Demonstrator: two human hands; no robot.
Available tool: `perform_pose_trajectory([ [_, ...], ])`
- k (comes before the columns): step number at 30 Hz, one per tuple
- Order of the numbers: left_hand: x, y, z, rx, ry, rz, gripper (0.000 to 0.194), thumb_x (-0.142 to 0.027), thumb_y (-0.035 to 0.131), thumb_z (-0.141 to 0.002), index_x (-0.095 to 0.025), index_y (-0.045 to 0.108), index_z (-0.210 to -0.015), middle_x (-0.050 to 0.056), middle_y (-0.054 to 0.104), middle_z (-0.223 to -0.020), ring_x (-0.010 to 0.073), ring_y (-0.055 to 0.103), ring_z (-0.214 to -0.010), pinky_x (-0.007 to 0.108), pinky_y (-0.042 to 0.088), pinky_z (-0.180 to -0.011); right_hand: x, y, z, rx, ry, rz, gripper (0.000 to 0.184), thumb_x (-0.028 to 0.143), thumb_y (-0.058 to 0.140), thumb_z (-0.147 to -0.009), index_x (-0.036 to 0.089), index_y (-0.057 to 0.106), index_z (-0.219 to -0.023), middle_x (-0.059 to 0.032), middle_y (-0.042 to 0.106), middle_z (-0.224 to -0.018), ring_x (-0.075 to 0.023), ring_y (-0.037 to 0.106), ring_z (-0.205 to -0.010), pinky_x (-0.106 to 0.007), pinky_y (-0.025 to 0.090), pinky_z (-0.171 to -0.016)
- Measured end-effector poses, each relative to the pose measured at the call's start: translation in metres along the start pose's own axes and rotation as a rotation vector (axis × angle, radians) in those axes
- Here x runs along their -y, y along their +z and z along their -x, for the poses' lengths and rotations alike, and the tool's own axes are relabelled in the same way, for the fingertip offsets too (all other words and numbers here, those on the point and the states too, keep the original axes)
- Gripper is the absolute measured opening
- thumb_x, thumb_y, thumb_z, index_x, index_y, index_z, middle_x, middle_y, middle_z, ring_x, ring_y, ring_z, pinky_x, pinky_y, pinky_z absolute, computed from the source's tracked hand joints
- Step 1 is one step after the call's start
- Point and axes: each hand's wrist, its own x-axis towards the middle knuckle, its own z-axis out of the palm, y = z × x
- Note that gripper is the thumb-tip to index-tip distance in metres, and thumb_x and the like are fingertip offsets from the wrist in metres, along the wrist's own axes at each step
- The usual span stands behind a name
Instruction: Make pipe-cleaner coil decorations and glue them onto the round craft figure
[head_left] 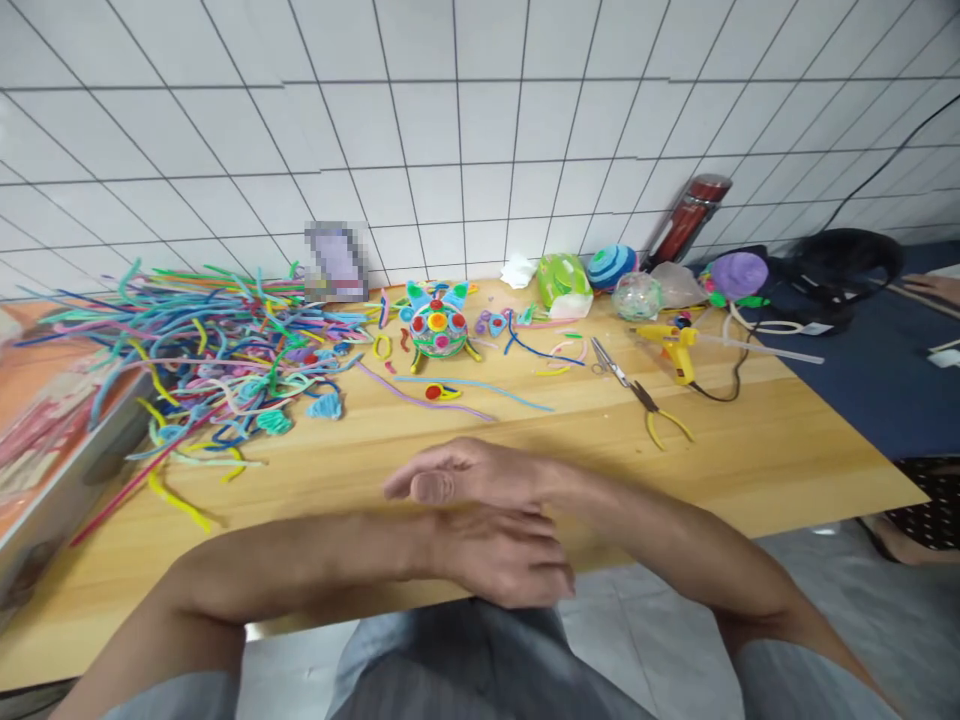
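My left hand [514, 555] reaches across to the right at the table's front edge, its fingers loosely bent and apart, holding nothing. Just beyond it lies my right hand [469, 472], pointing left, fingers loosely stretched out and nothing in them. The two hands cross and appear to touch. Ahead of them, a colourful eared figure made of pipe cleaners [439, 325] stands on the wooden table [337, 460]. Between it and my hands are a red and yellow pipe-cleaner piece [441, 393] and a light blue pipe cleaner [480, 387].
A tangled heap of pipe cleaners [225, 350] covers the left. On the right lie scissors [611, 362], yellow-handled pliers [656, 410] and a yellow glue gun [667, 348]. A red flask [688, 222] leans by the tiled wall. Another person's hand [937, 288] shows far right.
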Motion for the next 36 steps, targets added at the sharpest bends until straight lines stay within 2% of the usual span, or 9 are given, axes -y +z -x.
perform_pose_trajectory([
  [2, 0.004, -0.005, 0.005, -0.064, -0.025, -0.019, 0.015, -0.024, 0.058, -0.098, -0.023, 0.073, -0.096, 0.002, 0.067, -0.072, 0.0145, 0.062, -0.067, 0.029, 0.052, -0.063, -0.006, -0.016, 0.012, -0.07, -0.016, 0.306, 0.02, 0.036, 0.07, -0.094, 0.021, 0.076, -0.106, -0.006, 0.077, -0.112, -0.0233, 0.071, -0.107, -0.036, 0.054, -0.096],
  [5, 0.017, -0.008, 0.012, -0.184, -0.146, -0.053, 0.019, -0.02, 0.055, -0.1, -0.019, 0.065, -0.084, 0.0, 0.065, -0.067, 0.014, 0.06, -0.063, 0.031, 0.05, -0.062, -0.023, -0.055, 0.054, -0.354, 0.062, 0.801, 0.012, 0.024, 0.07, -0.09, 0.02, 0.076, -0.101, -0.0094, 0.078, -0.105, -0.0247, 0.07, -0.101, -0.037, 0.051, -0.093],
  [10, 0.031, -0.006, 0.016, -0.223, -0.255, -0.003, 0.019, -0.023, 0.054, -0.103, -0.017, 0.066, -0.09, 0.003, 0.071, -0.074, 0.0152, 0.066, -0.068, 0.032, 0.05, -0.069, -0.049, -0.117, 0.146, -0.73, 0.473, 1.027, 0.009, 0.026, 0.065, -0.091, 0.023, 0.071, -0.095, -0.0073, 0.077, -0.096, -0.0226, 0.07, -0.085, -0.034, 0.048, -0.075],
  [13, 0.033, -0.003, 0.016, -0.185, -0.289, 0.024, 0.025, -0.026, 0.05, -0.105, -0.018, 0.067, -0.088, 0.003, 0.072, -0.074, 0.015, 0.066, -0.069, 0.031, 0.049, -0.071, -0.062, -0.126, 0.165, -0.713, 0.631, 1.04, 0.007, 0.026, 0.065, -0.089, 0.023, 0.07, -0.092, -0.0062, 0.077, -0.094, -0.023, 0.07, -0.086, -0.032, 0.045, -0.072],
  [18, 0.033, -0.001, 0.017, -0.163, -0.332, 0.04, 0.027, -0.028, 0.049, -0.106, -0.018, 0.068, -0.089, 0.004, 0.073, -0.077, 0.0152, 0.067, -0.071, 0.031, 0.049, -0.073, -0.074, -0.122, 0.151, -0.659, 0.716, 1.095, 0.016, 0.022, 0.055, -0.095, 0.022, 0.067, -0.085, -0.0083, 0.076, -0.094, -0.0216, 0.069, -0.086, -0.031, 0.042, -0.07],
  [21, 0.034, -0.001, 0.017, -0.174, -0.347, 0.064, 0.027, -0.028, 0.05, -0.106, -0.018, 0.068, -0.09, 0.003, 0.073, -0.077, 0.0151, 0.067, -0.071, 0.032, 0.048, -0.072, -0.072, -0.129, 0.153, -0.668, 0.663, 1.039, 0.013, 0.02, 0.057, -0.093, 0.021, 0.066, -0.084, -0.0082, 0.076, -0.091, -0.0214, 0.069, -0.085, -0.031, 0.044, -0.073],
  [27, 0.034, 0.0, 0.017, -0.173, -0.368, 0.093, 0.028, -0.029, 0.048, -0.107, -0.017, 0.068, -0.09, 0.003, 0.073, -0.078, 0.0157, 0.067, -0.072, 0.032, 0.047, -0.071, -0.06, -0.146, 0.177, -0.851, 0.498, 0.953, 0.012, 0.025, 0.06, -0.091, 0.022, 0.07, -0.097, -0.0048, 0.078, -0.091, -0.0206, 0.071, -0.083, -0.031, 0.049, -0.074],
  [32, 0.035, 0.001, 0.016, -0.154, -0.397, 0.115, 0.03, -0.029, 0.046, -0.108, -0.018, 0.068, -0.091, 0.004, 0.073, -0.079, 0.0159, 0.067, -0.073, 0.032, 0.047, -0.072, -0.07, -0.131, 0.168, -0.741, 0.568, 0.979, 0.012, 0.027, 0.064, -0.09, 0.022, 0.07, -0.1, -0.0063, 0.078, -0.096, -0.0215, 0.071, -0.087, -0.031, 0.049, -0.076],
  [36, 0.035, 0.002, 0.015, -0.137, -0.399, 0.139, 0.03, -0.03, 0.046, -0.108, -0.018, 0.068, -0.09, 0.004, 0.072, -0.078, 0.0162, 0.068, -0.074, 0.032, 0.046, -0.073, -0.08, -0.121, 0.149, -0.708, 0.673, 1.092, 0.013, 0.024, 0.055, -0.095, 0.021, 0.067, -0.092, -0.0102, 0.077, -0.101, -0.0242, 0.07, -0.094, -0.033, 0.047, -0.077],
])
